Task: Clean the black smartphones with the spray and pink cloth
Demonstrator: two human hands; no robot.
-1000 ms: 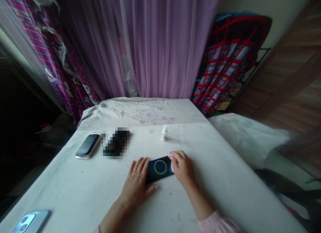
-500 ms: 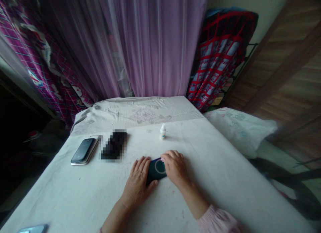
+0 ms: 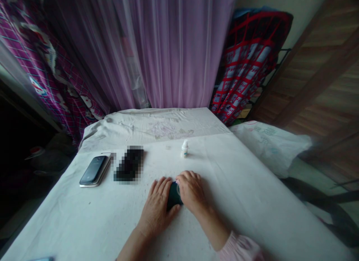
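A dark green phone case (image 3: 174,196) with a pale ring lies flat on the white table, mostly covered by my hands. I cannot tell whether a phone is inside. My left hand (image 3: 159,201) grips its left end, fingers along the far edge and thumb at the near edge. On the right end rests my right hand (image 3: 192,191), its fingers curled and pressed down. A bit of something pale pink, perhaps a cloth or tissue, shows at those fingertips. Beyond the hands stands a small white bottle (image 3: 184,149), upright.
To the left, a dark phone (image 3: 94,170) lies on another pale one. Near it is a pixelated black object (image 3: 129,164). A bluish object's edge (image 3: 42,259) shows at bottom left. Purple curtains (image 3: 179,51) hang behind; a plastic bag (image 3: 269,145) is off the table's right side.
My right hand has slid left across the case towards my left hand, covering more of the ring. The left hand keeps its hold. The view has shifted slightly.
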